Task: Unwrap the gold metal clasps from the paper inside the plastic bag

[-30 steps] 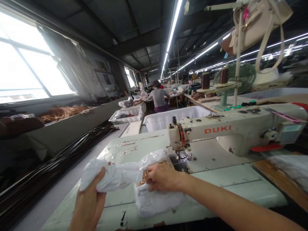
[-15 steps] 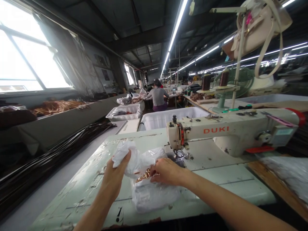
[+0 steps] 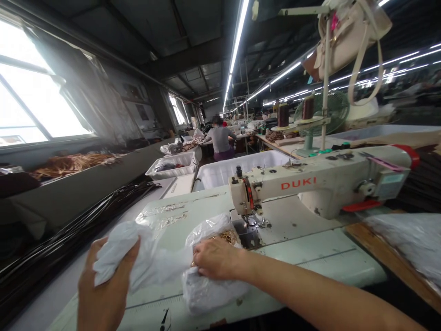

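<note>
Crumpled white tissue paper (image 3: 119, 250) is gripped in my left hand (image 3: 106, 280), off to the left over the sewing table (image 3: 172, 294). A strip of the same thin white material trails from it toward the clear plastic bag (image 3: 210, 225). That bag lies in front of the sewing machine, with gold-coloured metal pieces (image 3: 227, 237) showing in its opening. My right hand (image 3: 215, 258) reaches into the bag from the right, its fingers curled down at the metal pieces. What those fingertips hold, if anything, is hidden.
A DUKI sewing machine (image 3: 296, 184) stands just behind the bag. White bins (image 3: 241, 168) are beyond the table. Dark strips (image 3: 86, 230) lie along the left side. Clear plastic (image 3: 409, 243) lies at right. A seated person (image 3: 220, 140) is farther back.
My left hand has moved left and nearer, drawing the white tissue away from the bag. My right hand has shifted slightly left and down at the opening, exposing more metal pieces. The view has turned slightly.
</note>
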A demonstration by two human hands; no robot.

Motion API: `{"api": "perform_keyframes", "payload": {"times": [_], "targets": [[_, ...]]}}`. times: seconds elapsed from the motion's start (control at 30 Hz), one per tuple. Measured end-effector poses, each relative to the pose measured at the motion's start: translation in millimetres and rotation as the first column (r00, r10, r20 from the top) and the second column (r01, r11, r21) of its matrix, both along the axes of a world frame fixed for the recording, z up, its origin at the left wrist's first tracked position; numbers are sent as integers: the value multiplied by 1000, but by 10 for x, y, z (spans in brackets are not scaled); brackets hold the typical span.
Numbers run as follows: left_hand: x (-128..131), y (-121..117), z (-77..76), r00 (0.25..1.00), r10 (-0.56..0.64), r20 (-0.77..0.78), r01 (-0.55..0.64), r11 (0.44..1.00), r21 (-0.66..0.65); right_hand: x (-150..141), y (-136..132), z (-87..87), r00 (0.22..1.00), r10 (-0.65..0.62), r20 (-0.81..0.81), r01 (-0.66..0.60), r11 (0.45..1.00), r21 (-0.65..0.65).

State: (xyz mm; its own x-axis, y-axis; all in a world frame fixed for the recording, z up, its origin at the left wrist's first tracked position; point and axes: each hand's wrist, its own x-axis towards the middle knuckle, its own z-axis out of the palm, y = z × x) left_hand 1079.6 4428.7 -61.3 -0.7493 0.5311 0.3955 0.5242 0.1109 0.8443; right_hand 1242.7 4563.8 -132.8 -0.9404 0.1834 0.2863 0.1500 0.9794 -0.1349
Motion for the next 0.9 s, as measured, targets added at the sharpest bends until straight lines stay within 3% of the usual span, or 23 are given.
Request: {"api": "perform_keyframes", "payload": {"times": [0.07,0.13,0.2,0.3,0.43,0.53,0.67,0.8,0.9], "targets": [[-125,-120,-26,995,11,-101,-28,986,-163,-39,3,0,1000,15,4,-15,998,62],[-274,-177,-145,976,-202,-82,163,926,-339,-15,40,-9,998,-13,-69,10,999,-44],[-392,-167,-315,919,-390,-62,318,823,-470,49,103,-22,981,-74,-179,35,976,-215],[-383,-53,-523,850,-482,-212,314,787,-531,140,195,-31,943,-167,-289,52,929,-367],[-68,176,-584,765,-604,-225,415,729,-545,180,250,-21,896,-242,-372,6,846,-534],[113,305,-571,774,-585,-244,422,763,-490,189,286,5,869,-285,-406,-49,765,-642],[112,373,-552,780,-486,-394,333,856,-396,216,371,77,843,-350,-407,-77,671,-737],[133,379,-457,796,-397,-457,266,908,-325,201,358,145,807,-388,-444,-70,685,-725],[262,414,-377,895,-325,-305,185,894,-407,140,267,166,767,-407,-496,-72,713,-697]]}}
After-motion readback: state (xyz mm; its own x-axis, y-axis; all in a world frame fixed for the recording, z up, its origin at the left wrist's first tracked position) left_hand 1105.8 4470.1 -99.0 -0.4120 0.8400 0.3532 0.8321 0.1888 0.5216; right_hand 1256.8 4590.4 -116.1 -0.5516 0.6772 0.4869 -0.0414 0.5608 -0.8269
